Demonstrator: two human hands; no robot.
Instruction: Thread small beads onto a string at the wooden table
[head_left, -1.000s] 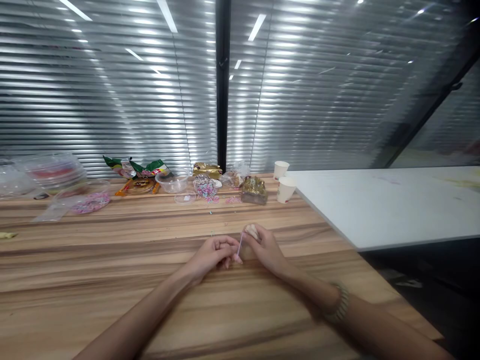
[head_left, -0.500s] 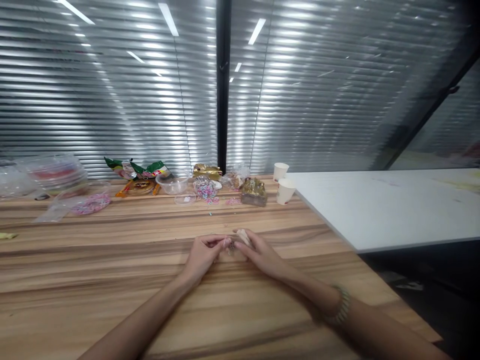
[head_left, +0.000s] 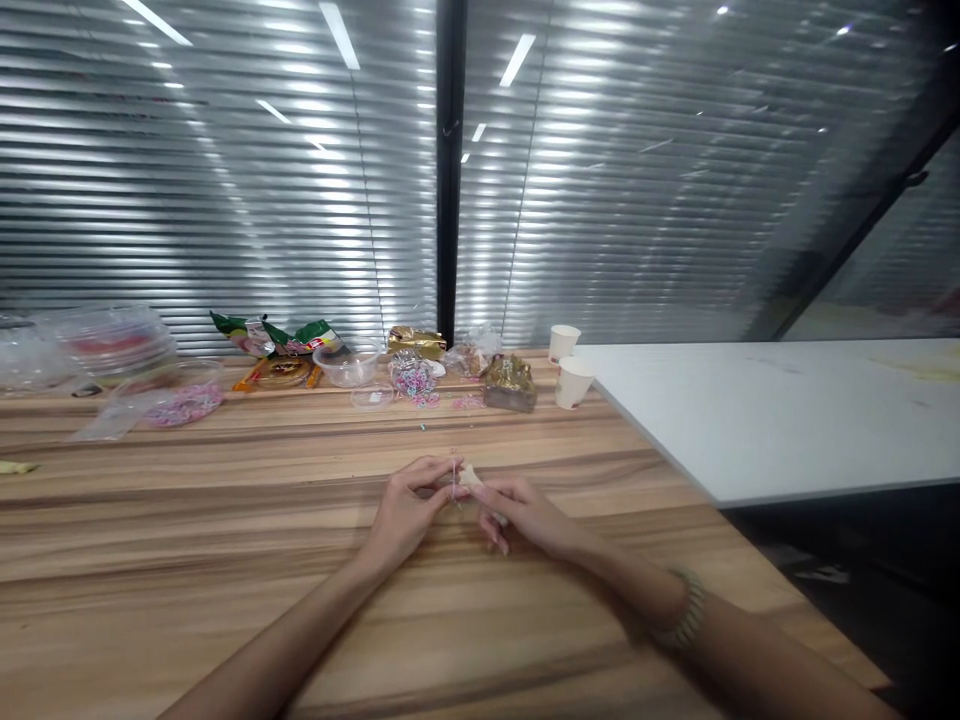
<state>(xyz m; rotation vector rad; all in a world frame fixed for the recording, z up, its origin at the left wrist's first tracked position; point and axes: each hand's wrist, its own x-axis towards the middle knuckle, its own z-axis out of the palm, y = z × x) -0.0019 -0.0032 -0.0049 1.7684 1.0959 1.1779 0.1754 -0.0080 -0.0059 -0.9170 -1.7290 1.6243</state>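
Over the middle of the wooden table, my left hand (head_left: 409, 505) pinches a thin pale-pink strand (head_left: 454, 470) between thumb and fingers. The strand stands roughly upright, and its exact kind is too small to tell. My right hand (head_left: 529, 515) is closed on a small cream-coloured piece (head_left: 468, 475), gripped between thumb and forefinger, with the other fingers curled below. The piece meets the fingertips of my left hand, right beside the strand. Fingers cover part of both things. A beaded bracelet (head_left: 686, 610) circles my right wrist.
Along the back of the wooden table (head_left: 225, 560) are a tub of pink pieces (head_left: 184, 403), green snack packets (head_left: 300, 337), a clear bowl (head_left: 351, 365), a pile of small coloured links (head_left: 414, 377), a gold-topped box (head_left: 510, 385) and paper cups (head_left: 574, 383). A white table (head_left: 712, 420) adjoins at right.
The cream-coloured piece has moved left to my left fingertips and turned. My right fingers have shifted to pinch it and curl underneath. The pink strand now shows upright in my left hand.
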